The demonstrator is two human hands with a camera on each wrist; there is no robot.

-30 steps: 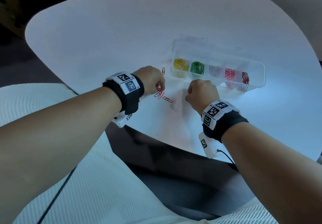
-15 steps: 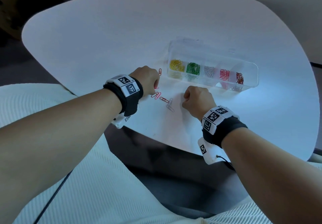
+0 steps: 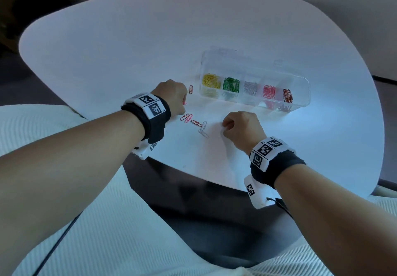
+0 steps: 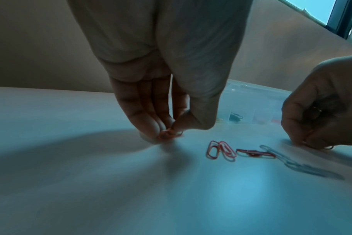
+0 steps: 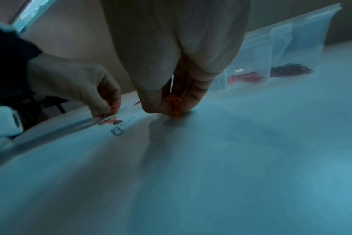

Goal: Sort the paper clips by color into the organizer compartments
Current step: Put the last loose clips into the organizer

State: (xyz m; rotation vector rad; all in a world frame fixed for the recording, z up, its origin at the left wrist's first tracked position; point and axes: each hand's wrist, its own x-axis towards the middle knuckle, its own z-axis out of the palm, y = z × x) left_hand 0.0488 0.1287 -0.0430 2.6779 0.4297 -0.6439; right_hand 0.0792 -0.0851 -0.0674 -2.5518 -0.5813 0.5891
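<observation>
A clear organizer lies on the white table, with yellow, green, silver, pink and dark red clips in separate compartments. My left hand pinches a pink clip against the tabletop with thumb and fingers. Right of it lie two pink clips, a red clip and silver clips. One more red clip lies by the organizer's left end. My right hand is curled with its fingertips on the table, and an orange-red clip sits between its thumb and fingers.
The organizer's open lid stands behind the compartments. The table's near edge curves just below both wrists, and my lap in white ribbed fabric is under it. The left and far parts of the table are bare.
My right hand has drawn back from the organizer toward the near edge, uncovering the silver clips. The left hand has stayed by the pink clips.
</observation>
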